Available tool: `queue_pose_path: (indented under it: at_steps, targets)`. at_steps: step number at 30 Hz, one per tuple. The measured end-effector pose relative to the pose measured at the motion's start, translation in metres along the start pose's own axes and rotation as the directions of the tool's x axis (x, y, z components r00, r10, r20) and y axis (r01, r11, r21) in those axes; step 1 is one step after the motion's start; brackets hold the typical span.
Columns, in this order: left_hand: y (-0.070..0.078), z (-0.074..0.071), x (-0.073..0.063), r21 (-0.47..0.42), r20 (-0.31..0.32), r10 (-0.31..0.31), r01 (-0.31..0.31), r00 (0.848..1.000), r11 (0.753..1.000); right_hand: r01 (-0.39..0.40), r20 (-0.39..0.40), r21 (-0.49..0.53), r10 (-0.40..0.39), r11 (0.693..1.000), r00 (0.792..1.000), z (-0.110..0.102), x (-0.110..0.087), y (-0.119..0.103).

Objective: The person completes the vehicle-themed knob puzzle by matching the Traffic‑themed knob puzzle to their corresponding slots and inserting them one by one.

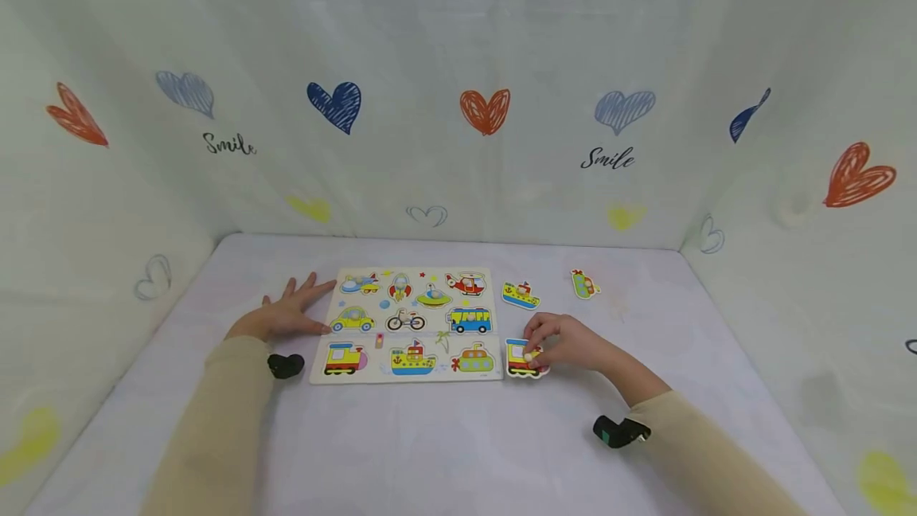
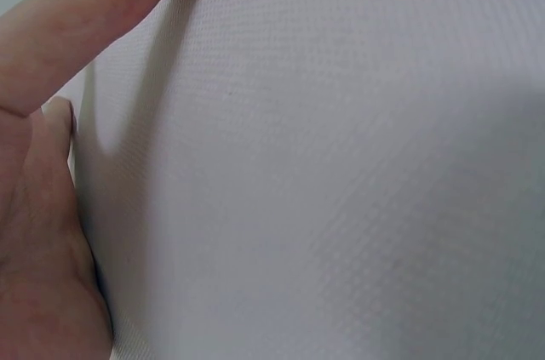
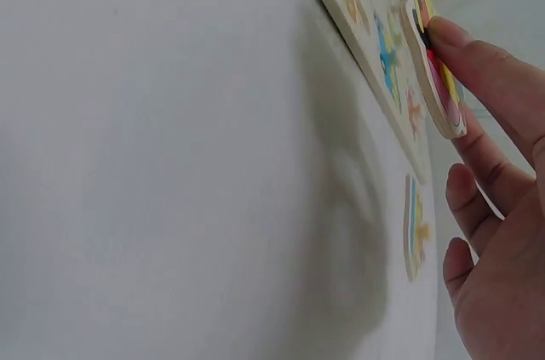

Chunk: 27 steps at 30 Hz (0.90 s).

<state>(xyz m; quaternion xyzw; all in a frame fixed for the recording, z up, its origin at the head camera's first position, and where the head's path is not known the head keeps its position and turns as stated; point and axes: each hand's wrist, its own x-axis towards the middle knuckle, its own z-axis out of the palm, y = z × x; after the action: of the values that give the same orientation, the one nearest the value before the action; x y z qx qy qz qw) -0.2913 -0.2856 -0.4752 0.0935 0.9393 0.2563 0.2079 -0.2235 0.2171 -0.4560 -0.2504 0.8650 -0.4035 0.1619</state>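
The wooden puzzle board [image 1: 374, 365] lies flat on the table, with colourful vehicle pictures across it. My left hand [image 1: 290, 313] rests at its left side, fingers spread, with forefinger and thumb touching the edge. In the left wrist view the thumb [image 2: 94, 24] meets the rim of the board. Just off the board's lower right corner, my right hand [image 1: 569, 345] pinches a train puzzle piece [image 1: 516, 353] by its white knob. The right wrist view shows that train piece [image 3: 447, 100] raised above the table, tilted beside the board [image 3: 358, 32].
A ship puzzle piece [image 1: 521, 295] lies right of the board, near its upper corner. Farther right is a green submarine piece [image 1: 583, 285]. A white tablecloth [image 1: 430, 452] covers the table, and a white curtain [image 1: 408, 173] printed with hearts stands behind and beside it.
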Motion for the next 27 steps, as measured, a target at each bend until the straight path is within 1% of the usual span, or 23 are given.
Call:
queue_pose_path:
  at_steps: [3,7,10,13,15,18,20,22,27]
  targets:
    - [0.000,0.000,-0.001,-0.006,0.004,-0.006,0.006,1.000,1.000,0.030,0.007,-0.002,-0.030,1.000,1.000,0.010,0.010,-0.009]
    - [0.001,0.002,0.002,-0.005,0.008,-0.004,0.004,1.000,1.000,0.051,0.013,-0.021,-0.051,0.998,0.999,0.018,0.021,-0.019]
    - [0.002,0.002,0.005,-0.001,0.002,-0.001,0.001,1.000,1.000,0.073,-0.003,-0.018,-0.073,0.997,0.997,0.022,0.030,-0.024]
    - [0.002,0.000,0.006,0.007,-0.006,-0.004,0.004,1.000,1.000,0.126,-0.023,-0.017,-0.126,0.992,0.992,0.030,0.040,-0.028]
    - [0.001,-0.001,0.007,0.014,-0.006,-0.010,0.010,1.000,1.000,0.144,-0.033,-0.014,-0.145,0.989,0.989,0.036,0.048,-0.031]
    - [-0.001,-0.002,0.006,0.013,0.001,-0.010,0.010,1.000,1.000,0.144,-0.030,-0.004,-0.144,0.990,0.989,0.047,0.058,-0.038]
    - [-0.002,-0.002,0.005,0.013,0.006,-0.015,0.015,1.000,1.000,0.130,-0.024,0.009,-0.130,0.991,0.991,0.055,0.064,-0.043]
    - [-0.002,-0.002,0.004,0.015,0.012,-0.016,0.015,1.000,1.000,0.135,-0.023,0.023,-0.135,0.991,0.991,0.063,0.070,-0.047]
    - [-0.003,-0.002,0.004,0.019,0.016,-0.021,0.021,1.000,1.000,0.137,-0.042,0.065,-0.135,0.988,0.990,0.080,0.084,-0.059]
